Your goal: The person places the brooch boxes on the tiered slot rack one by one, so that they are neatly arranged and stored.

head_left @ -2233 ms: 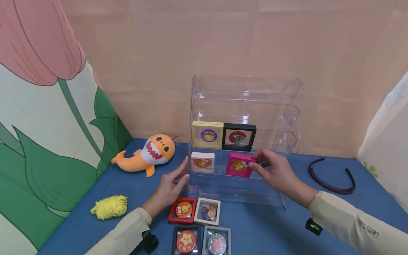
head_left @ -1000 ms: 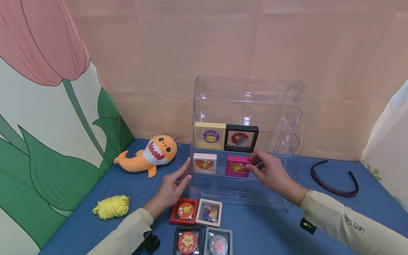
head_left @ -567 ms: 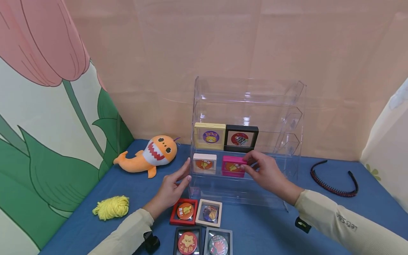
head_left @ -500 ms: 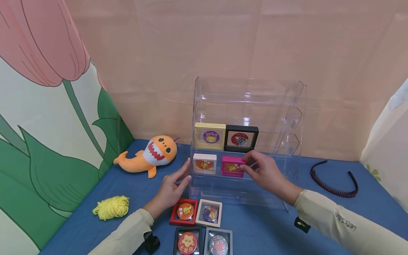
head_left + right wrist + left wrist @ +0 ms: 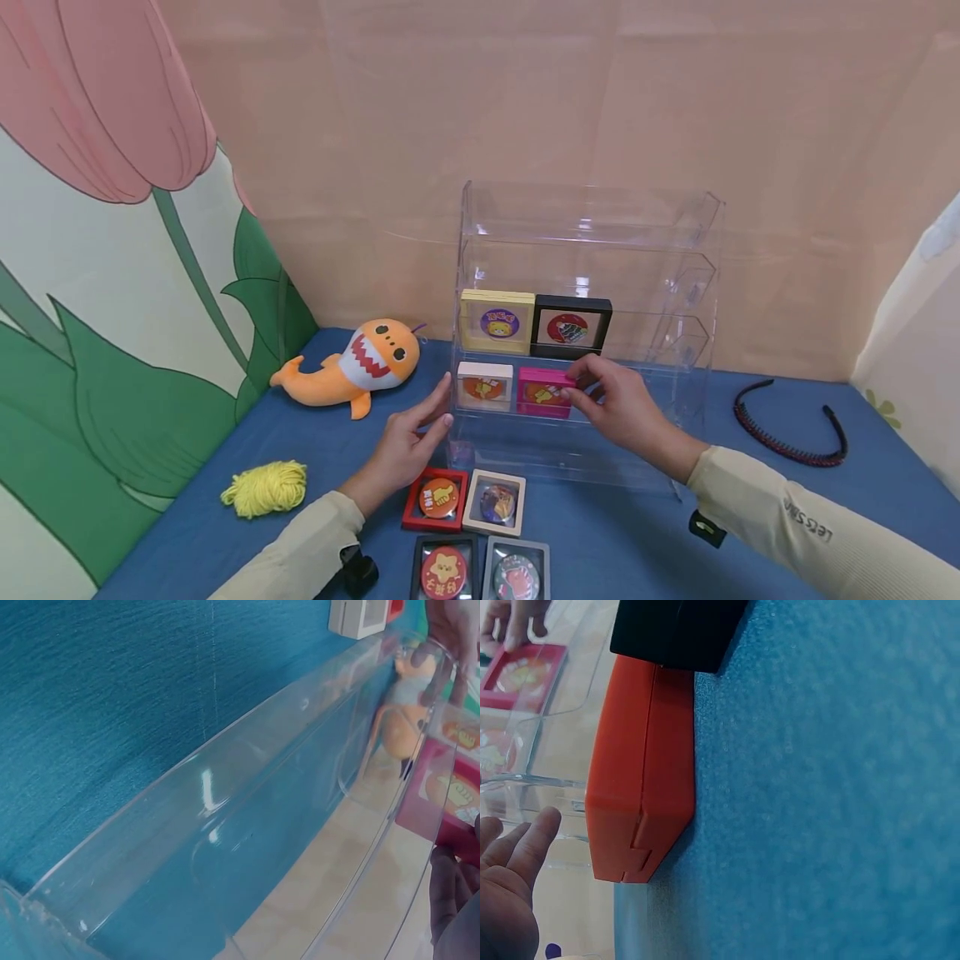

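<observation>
Head view: right fingers (image 5: 591,365) are pinching pink frame (image 5: 542,393), just left of them in rack (image 5: 570,454); left fingers (image 5: 433,402) are lying straight at rack's side. Oversliding is risking a bump into white frame (image 5: 485,387) further left. Counting: one rack, four racked frames (image 5: 573,325), four desk frames (image 5: 494,502) below fingers, one shark (image 5: 356,367), yarn (image 5: 266,489), hairband (image 5: 780,450) each.

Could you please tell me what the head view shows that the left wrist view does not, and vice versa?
Only the head view shows the yellow yarn and the dark headband. Only the left wrist view shows the seam along the side of the red case. Both show that case, the clear rack, the left hand and the right hand holding the pink case.
</observation>
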